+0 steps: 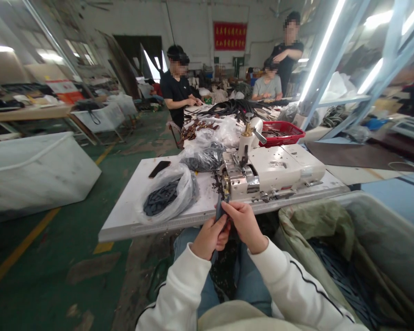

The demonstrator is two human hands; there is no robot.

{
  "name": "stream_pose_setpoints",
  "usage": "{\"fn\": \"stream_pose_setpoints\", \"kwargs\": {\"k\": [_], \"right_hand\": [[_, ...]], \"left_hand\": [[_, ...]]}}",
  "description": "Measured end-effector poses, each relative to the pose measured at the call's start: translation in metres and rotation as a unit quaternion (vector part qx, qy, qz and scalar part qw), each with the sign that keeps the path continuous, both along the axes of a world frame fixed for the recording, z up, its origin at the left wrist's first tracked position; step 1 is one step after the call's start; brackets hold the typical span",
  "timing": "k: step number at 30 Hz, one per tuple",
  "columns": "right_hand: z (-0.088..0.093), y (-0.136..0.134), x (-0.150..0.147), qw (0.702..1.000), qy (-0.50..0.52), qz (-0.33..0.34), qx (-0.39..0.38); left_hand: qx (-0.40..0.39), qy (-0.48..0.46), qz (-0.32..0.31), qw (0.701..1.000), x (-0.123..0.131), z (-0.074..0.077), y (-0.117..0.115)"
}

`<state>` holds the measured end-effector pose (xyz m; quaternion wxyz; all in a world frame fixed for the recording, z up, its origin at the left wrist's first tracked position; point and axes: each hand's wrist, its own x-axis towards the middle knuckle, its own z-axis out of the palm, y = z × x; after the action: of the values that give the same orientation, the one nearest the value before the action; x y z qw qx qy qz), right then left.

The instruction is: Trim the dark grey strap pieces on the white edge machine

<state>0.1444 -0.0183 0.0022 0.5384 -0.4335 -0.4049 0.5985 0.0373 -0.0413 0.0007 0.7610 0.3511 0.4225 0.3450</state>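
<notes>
Your left hand [209, 236] is closed round the dark grey strips [219, 209] — long axis running away from you, toward the metal end of the white machine [283, 166]. Your right hand [244, 224] pinches near their far ends, nearer the machine — can't tell if they touch it.

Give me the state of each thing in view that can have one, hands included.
Left hand, closed around dark grey strips.
Right hand, pinching the strips higher up.
White metal machine, running or not cannot be told.
Nearer clear plastic bag, mouth open, dark pieces inside.
Black rectangular phone, lying flat.
Red perforated plastic basket, open-topped, contents blurred.
Olive fabric bin liner, open, dark lengths inside.
White tube lights, lit.
</notes>
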Motion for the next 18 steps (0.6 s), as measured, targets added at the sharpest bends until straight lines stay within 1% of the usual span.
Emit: {"fn": "stream_pose_setpoints", "kwargs": {"k": [3,5,7,9,11,13,16,17,18], "right_hand": [[-0.001,0.005,-0.004,0.989,0.138,-0.032,-0.035],[0.001,0.01,0.001,0.972,0.225,-0.025,-0.062],[0.003,0.016,0.006,0.958,0.274,-0.007,-0.084],[0.004,0.022,0.01,0.953,0.289,0.009,-0.091],[0.003,0.026,0.012,0.954,0.289,0.016,-0.082],[0.0,0.029,0.012,0.956,0.287,0.027,-0.059],[-0.001,0.03,0.013,0.949,0.305,0.077,-0.023],[-0.001,0.03,0.013,0.943,0.317,0.098,-0.013],[-0.001,0.03,0.014,0.938,0.328,0.114,-0.005]], "left_hand": [[0.014,0.0,0.03,0.999,-0.015,0.003,-0.001],[0.02,-0.006,0.055,0.998,-0.024,0.004,0.001],[0.027,-0.017,0.086,0.996,-0.03,0.005,0.004],[0.035,-0.025,0.104,0.994,-0.032,0.007,0.007],[0.039,-0.025,0.089,0.995,-0.032,0.01,0.011],[0.032,-0.025,0.045,0.998,-0.029,0.013,0.015],[0.002,-0.04,-0.018,0.999,-0.022,0.016,0.021],[-0.004,-0.042,-0.021,0.999,-0.019,0.016,0.023],[-0.003,-0.037,-0.011,0.999,-0.015,0.016,0.023]]}}
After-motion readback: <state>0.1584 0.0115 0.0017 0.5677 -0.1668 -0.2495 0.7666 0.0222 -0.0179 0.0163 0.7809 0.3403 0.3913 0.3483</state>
